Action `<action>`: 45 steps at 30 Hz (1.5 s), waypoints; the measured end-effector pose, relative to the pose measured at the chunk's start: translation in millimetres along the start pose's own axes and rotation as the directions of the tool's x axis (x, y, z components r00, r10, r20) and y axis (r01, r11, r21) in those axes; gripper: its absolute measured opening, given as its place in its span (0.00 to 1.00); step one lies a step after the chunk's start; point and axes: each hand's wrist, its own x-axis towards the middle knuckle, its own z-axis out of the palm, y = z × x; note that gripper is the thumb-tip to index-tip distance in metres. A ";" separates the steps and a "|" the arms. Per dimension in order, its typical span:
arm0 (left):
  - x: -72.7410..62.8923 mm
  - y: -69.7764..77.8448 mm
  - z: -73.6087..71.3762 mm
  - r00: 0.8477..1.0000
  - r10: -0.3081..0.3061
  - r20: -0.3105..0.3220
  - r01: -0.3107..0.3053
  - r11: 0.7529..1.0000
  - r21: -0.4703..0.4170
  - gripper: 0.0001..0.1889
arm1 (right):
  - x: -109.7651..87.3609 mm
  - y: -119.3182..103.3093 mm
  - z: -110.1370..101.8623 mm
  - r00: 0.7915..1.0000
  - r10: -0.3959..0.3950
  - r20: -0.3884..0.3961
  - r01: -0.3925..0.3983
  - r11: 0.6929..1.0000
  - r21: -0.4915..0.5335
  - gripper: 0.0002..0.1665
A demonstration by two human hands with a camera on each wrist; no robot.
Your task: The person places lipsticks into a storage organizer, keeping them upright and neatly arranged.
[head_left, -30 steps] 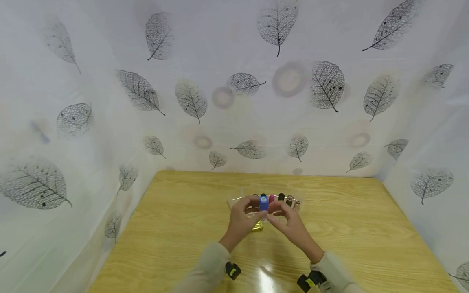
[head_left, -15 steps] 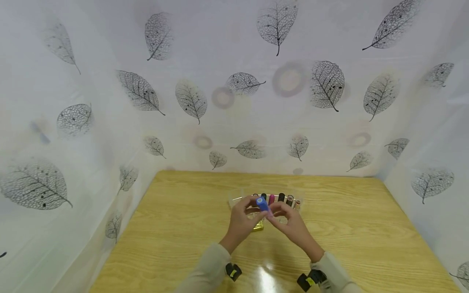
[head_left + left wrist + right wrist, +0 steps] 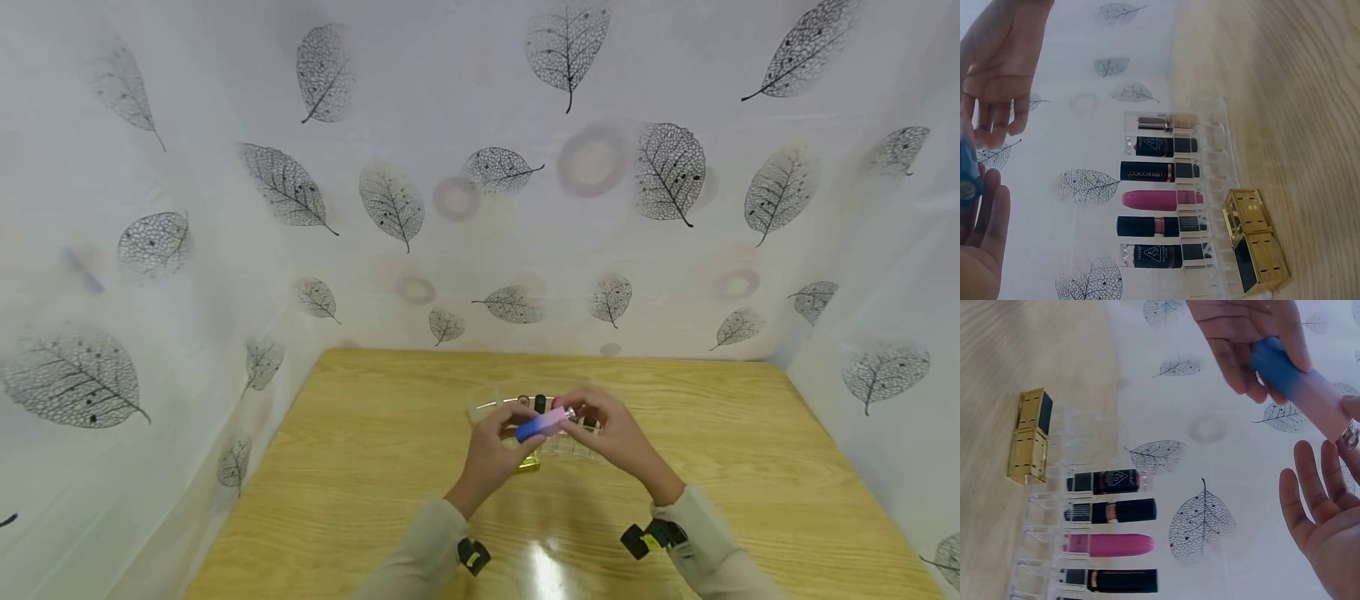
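Note:
A lipstick tube, fading from blue to pink with a silvery ornament at one end, is held tilted above the table. My left hand pinches its blue end between thumb and fingers. At the pink end, by the ornament, my right hand grips it with thumb and fingertips. The right wrist view shows most of the tube's length; in the left wrist view only part of the blue end shows. Behind the hands, a clear stepped holder bears several upright lipsticks, among them a pink one.
A gold case with a dark panel stands at the holder's near side, partly behind my left hand in the head view. The wooden table extends around it. A leaf-printed white sheet encloses the back and sides.
The tube has turned from pointing its blue end at the camera to lying crosswise, blue end left. My right hand has shifted right and slightly up; the left has hardly moved.

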 end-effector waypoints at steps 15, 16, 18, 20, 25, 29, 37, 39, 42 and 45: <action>2.1 -0.6 2.0 0.996 -0.024 0.081 0.025 1.000 -0.008 0.13 | 19.3 -10.5 0.1 0.994 0.042 0.104 -0.041 0.999 -0.013 0.13; 2.3 -0.1 2.2 0.996 -0.039 0.084 0.040 0.999 -0.008 0.13 | 19.8 -10.5 0.6 0.994 0.042 0.104 -0.042 0.999 -0.010 0.13; 2.8 1.1 2.7 0.995 -0.058 0.086 0.059 0.998 -0.006 0.13 | 20.5 -9.9 1.5 0.993 0.050 0.105 -0.050 0.999 -0.007 0.13; 2.9 1.5 3.2 0.993 -0.074 0.086 0.075 0.997 -0.002 0.14 | 20.6 -9.5 2.1 0.992 0.063 0.108 -0.063 0.998 0.000 0.13; 2.0 1.4 3.5 0.993 -0.089 0.079 0.090 0.996 -0.006 0.13 | 20.4 -8.6 -3.3 0.992 0.084 0.093 -0.081 0.996 -0.039 0.13; 1.2 0.2 1.5 0.995 -0.080 0.061 0.081 0.997 -0.010 0.15 | 22.7 -0.6 -21.5 0.992 0.128 0.010 -0.125 0.984 -0.126 0.12; 0.4 -9.2 -7.6 0.997 -0.077 0.007 0.076 0.997 0.026 0.15 | 21.2 70.4 -62.0 0.973 0.159 -0.169 -0.214 0.894 -0.392 0.10; 0.1 -12.3 -9.5 0.996 -0.091 0.002 0.091 0.996 0.026 0.15 | 14.0 91.6 -65.1 0.964 0.221 -0.148 -0.265 0.854 -0.448 0.11; 0.1 -16.8 -11.6 0.993 -0.120 -0.005 0.120 0.993 0.014 0.15 | 0.8 120.0 -65.2 0.948 0.303 -0.094 -0.305 0.786 -0.538 0.13; 0.5 -21.7 -13.7 0.992 -0.126 -0.014 0.126 0.992 0.016 0.15 | -9.8 143.1 -62.3 0.956 0.291 -0.042 -0.246 0.711 -0.659 0.16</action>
